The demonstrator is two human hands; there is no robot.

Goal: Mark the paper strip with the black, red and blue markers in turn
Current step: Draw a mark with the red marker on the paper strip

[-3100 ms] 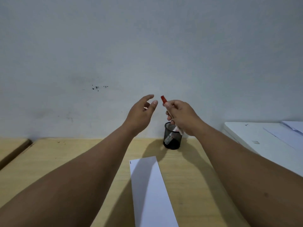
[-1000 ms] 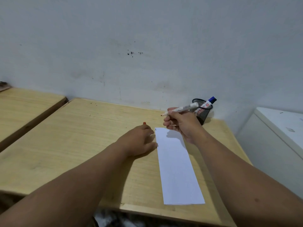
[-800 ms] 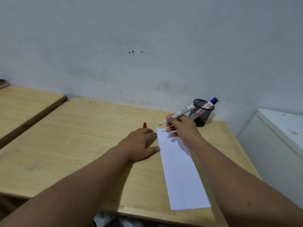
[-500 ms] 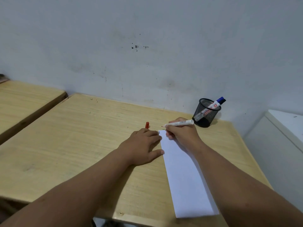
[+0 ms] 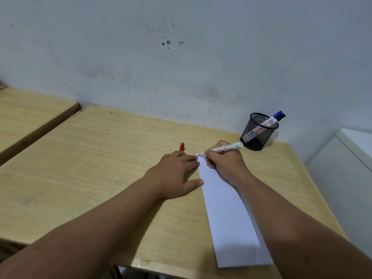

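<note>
A long white paper strip [image 5: 229,214] lies on the wooden desk [image 5: 104,168], running from the front edge towards the wall. My right hand [image 5: 223,161] grips the uncapped red marker [image 5: 225,148], its tip touching the strip's far left corner beside a small dark mark. My left hand [image 5: 177,174] rests flat on the desk with fingertips on the strip's left edge. The red cap [image 5: 182,146] stands on the desk just beyond my left hand. A blue-capped marker [image 5: 271,120] and a black-capped one lean in the black mesh cup [image 5: 256,135].
The mesh cup stands by the grey wall at the desk's far right. A second wooden desk [image 5: 30,115] adjoins on the left across a narrow gap. A white cabinet [image 5: 346,170] stands to the right of the desk.
Earlier my right hand held the capped red marker above the cup. The cap now stands on the desk, and the marker tip has come down onto the strip's far corner. My left hand settled against the strip.
</note>
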